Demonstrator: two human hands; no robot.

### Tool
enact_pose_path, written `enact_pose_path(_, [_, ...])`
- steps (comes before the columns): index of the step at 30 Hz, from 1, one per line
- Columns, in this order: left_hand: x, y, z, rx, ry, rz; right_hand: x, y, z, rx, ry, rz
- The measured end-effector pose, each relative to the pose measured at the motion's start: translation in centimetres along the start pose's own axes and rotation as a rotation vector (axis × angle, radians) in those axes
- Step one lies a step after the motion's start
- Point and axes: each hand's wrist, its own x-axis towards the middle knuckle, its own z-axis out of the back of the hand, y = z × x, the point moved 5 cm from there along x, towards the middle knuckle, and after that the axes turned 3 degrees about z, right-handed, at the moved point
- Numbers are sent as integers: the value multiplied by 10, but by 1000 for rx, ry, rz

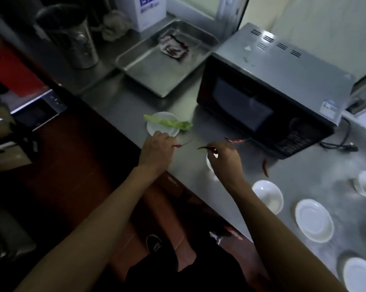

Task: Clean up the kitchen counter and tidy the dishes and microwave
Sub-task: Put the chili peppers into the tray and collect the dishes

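My left hand (156, 150) pinches a dried red chili (183, 144) just above the steel counter (119, 102), below a small white plate (156, 128) that carries a green lettuce leaf (169, 123). My right hand (224, 159) pinches another dried chili (205, 148) over a small white dish (209, 164) that it mostly hides. More dried chilies lie loose: one (235, 140) at the foot of the black microwave (262, 102), whose door is closed, and one (265, 167) to the right of my hand. Small pale scraps (247, 48) sit on the microwave's top.
A steel tray (148, 68) at the back holds a wrapper with chilies (174, 48). A metal canister (72, 39) and a white box (148, 11) stand behind it. Several white plates and bowls (313, 220) fill the counter's right side. The microwave's cord (344, 142) trails right.
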Motion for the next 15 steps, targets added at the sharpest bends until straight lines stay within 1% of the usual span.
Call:
enact_pose_path(4, [-4, 48, 9, 40, -5, 83, 14, 41, -22, 22, 37, 83])
enact_pose_path(8, [2, 77, 7, 46, 10, 149, 36, 59, -47, 24, 106, 122])
enact_pose_path(10, [12, 88, 6, 55, 33, 171, 51, 63, -60, 73, 125, 146])
enact_pose_path(15, [60, 118, 2, 64, 83, 171, 103, 59, -94, 201, 142, 79])
